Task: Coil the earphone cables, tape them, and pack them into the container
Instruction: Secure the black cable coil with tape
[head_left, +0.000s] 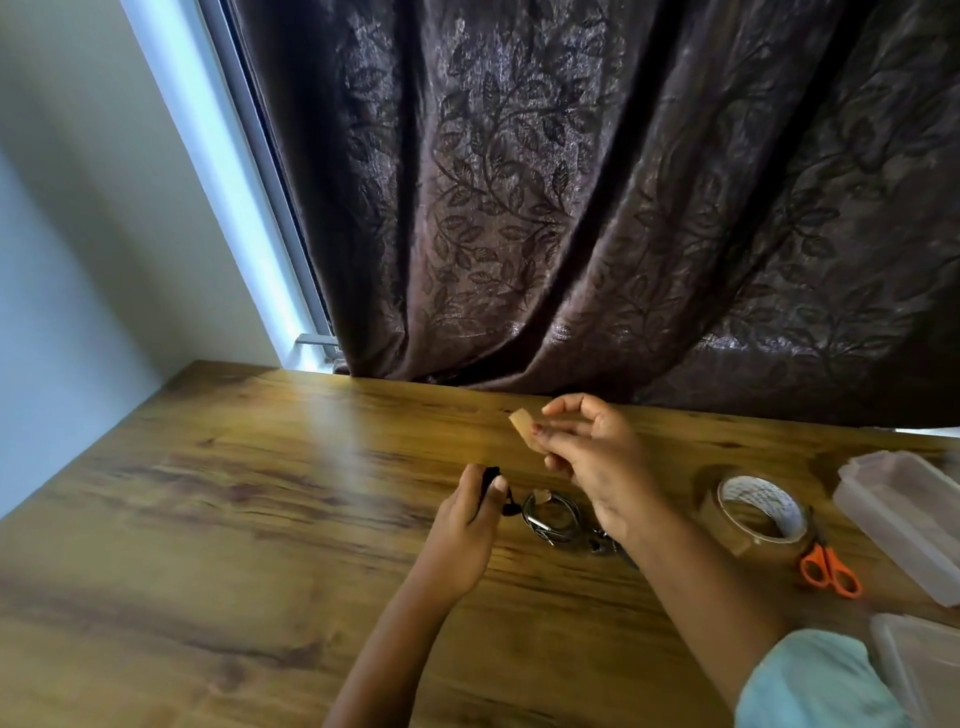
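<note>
My left hand (470, 525) grips a coiled black earphone cable (491, 480) just above the wooden table (234, 519). My right hand (592, 457) is raised behind it and pinches a short strip of brown tape (522, 423) between thumb and fingers. A second coil of earphone cable (550, 517), grey with a bit of tape on it, lies on the table between my two hands. The clear plastic container (904, 514) stands at the right edge, and its clear lid (919, 670) lies nearer to me.
A roll of brown packing tape (753, 514) lies right of my right wrist. Orange-handled scissors (828, 566) lie between the roll and the container. A dark patterned curtain (597, 208) hangs along the table's far edge.
</note>
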